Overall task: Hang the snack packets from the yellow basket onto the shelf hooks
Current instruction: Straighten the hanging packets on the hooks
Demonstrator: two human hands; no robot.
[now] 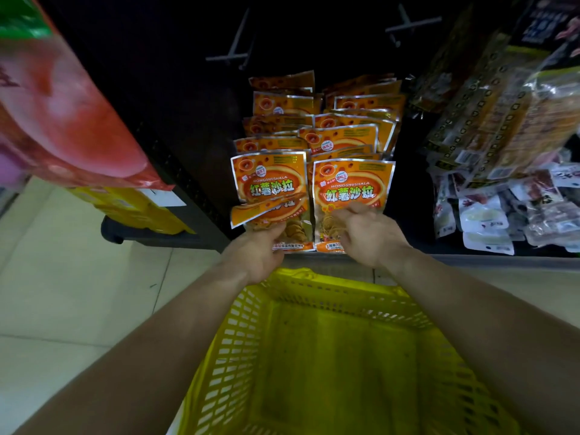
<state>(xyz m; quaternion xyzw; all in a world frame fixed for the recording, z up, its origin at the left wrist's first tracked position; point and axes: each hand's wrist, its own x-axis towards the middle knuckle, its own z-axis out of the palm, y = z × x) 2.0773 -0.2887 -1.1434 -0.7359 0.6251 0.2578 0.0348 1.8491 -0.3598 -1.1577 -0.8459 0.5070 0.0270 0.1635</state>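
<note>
Two columns of orange snack packets [342, 138] hang side by side on the dark shelf back [188, 120], overlapping from top to bottom. The left hand [259, 252] has its fingers curled and clamped on the lower part of a loose packet [266, 211], which sits tilted, left end low, across the face of the left front packet [268, 172] and touches it. Whether the loose packet is on a hook, cannot tell. The right hand [370, 238] has fingers bunched together, pinching the clear lower window of the right front packet [351, 183], which hangs upright just beside the left one. A yellow basket [232, 340] sits directly below both forearms, near the shelf foot; inside it only its own yellow floor and slotted walls show. Two bare metal hooks [233, 51] stick out above the orange columns, well apart from the hands. To the right hang dark gold packs [489, 120], with a heap of white and clear pouches [489, 221] below them. A big red bag [62, 105], blurred, fills the upper left, with a yellow box [135, 208] on a low dark stand under it. Pale floor tiles [47, 277] at left.
</note>
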